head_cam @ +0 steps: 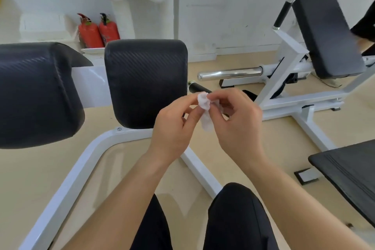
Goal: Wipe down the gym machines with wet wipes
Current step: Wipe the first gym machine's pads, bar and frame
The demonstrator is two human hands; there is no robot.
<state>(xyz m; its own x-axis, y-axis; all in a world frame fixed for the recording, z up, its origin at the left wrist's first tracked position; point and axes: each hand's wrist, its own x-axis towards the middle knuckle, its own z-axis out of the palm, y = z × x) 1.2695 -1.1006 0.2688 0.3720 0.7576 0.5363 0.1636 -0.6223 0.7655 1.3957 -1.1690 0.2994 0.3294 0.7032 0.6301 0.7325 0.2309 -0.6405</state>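
Note:
A small crumpled white wet wipe (205, 110) hangs between both my hands at the centre of the view. My left hand (174, 126) pinches its upper left part between thumb and fingers. My right hand (235, 119) pinches it from the right with curled fingers. Just behind the hands stands a black padded cushion (146, 81) of a white-framed gym machine (85, 160). A second black pad (34, 93) of the same machine sits at the left.
Another white machine with a long black bench pad (318, 20), a chrome bar (229, 72) and a black handle (283, 11) stands at right. A black seat (349, 174) is at lower right. Two red fire extinguishers (98, 31) stand by the wall. My black-trousered knees (235, 215) are below.

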